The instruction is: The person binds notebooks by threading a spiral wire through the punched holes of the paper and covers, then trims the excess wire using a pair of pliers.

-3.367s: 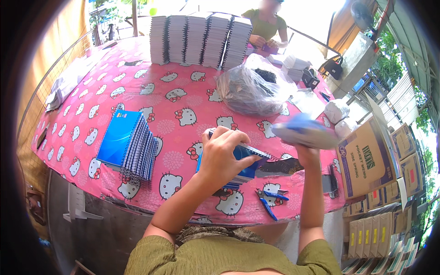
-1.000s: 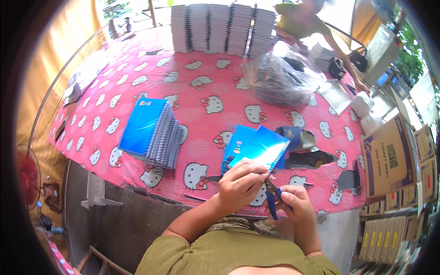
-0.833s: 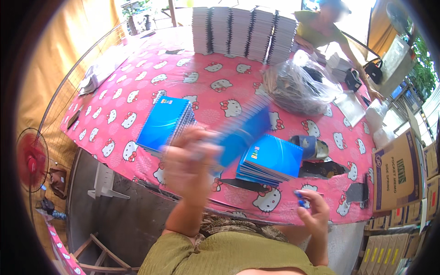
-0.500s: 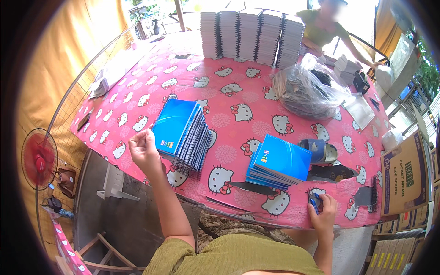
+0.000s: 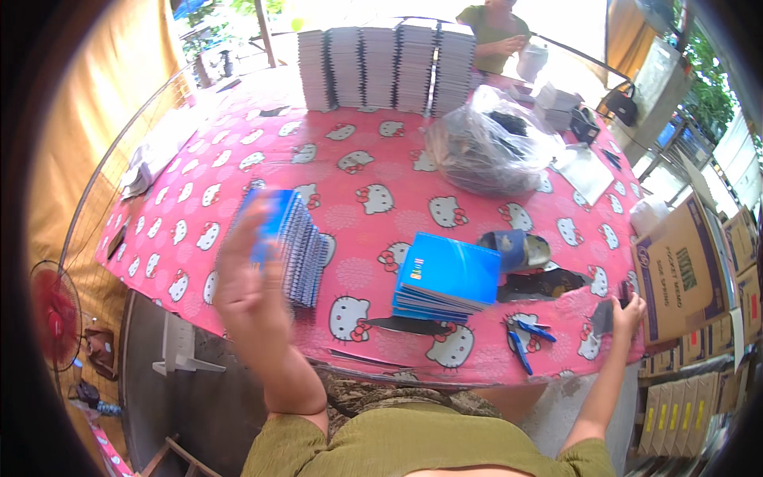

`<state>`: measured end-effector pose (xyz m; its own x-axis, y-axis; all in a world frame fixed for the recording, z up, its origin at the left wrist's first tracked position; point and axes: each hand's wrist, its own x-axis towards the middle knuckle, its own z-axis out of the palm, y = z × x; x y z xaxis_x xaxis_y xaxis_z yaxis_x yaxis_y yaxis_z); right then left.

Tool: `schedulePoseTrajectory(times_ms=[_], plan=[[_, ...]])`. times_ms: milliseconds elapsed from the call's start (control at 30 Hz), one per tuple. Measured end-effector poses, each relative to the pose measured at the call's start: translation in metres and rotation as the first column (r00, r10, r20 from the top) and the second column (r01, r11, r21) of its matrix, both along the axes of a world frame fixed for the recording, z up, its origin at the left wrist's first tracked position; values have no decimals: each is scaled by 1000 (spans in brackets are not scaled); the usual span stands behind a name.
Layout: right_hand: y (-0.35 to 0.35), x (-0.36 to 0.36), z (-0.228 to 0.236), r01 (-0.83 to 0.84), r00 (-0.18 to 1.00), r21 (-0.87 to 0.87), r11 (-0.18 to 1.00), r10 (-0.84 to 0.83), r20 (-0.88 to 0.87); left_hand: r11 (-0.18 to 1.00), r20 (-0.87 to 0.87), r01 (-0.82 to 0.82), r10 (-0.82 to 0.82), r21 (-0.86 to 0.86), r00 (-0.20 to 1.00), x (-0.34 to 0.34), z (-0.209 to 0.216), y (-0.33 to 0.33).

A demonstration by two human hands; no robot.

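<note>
Centrally two blue notebook stacks [image 5: 447, 278], five grey stacks [image 5: 385, 67]; blue pliers [image 5: 520, 338]

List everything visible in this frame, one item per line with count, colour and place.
Table: one, pink cloth with white cat print, centre.
Spiral notebook pile: one, blue covers, left of centre by the left hand.
Blue book stack: one, near edge, centre right.
Tall white stacks: five, far edge.
Clear plastic bag: one, dark contents, far right.
Blue pliers: one pair, near edge right of the book stack.
Cardboard boxes: several, brown, right of the table.
Red fan: one, lower left.
Another person: one, green top, beyond the far edge.
Left hand: raised, blurred, over the spiral pile.
Right hand: at the table's right corner, on a small dark thing.
</note>
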<state>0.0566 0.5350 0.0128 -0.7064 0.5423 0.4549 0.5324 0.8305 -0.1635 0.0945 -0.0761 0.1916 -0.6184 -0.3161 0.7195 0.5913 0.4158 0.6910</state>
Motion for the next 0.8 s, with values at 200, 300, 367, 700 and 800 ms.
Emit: schedulePoseTrajectory(times_ms=[200, 300, 367, 700, 800], plan=[[34, -24, -3, -38, 992, -43, 998, 43, 115, 721, 452, 457, -221, -521, 864, -104, -42, 114], [37, -19, 7, -91, 996, 5, 996, 91, 11, 529, 743, 680, -131, -507, 657, -136, -56, 129], [37, -18, 13, -131, 991, -25, 991, 131, -7, 534, 832, 749, -142, -391, 536, -145, -54, 127], [-138, -12, 85, -660, 748, -274, 700, 577, -327, 705, 431, 551, -370, -447, 823, -92, -28, 111], [-228, 1, 116, -875, 481, -314, 369, 740, -470, 716, 281, 467, -373, -519, 884, -77, -39, 108]])
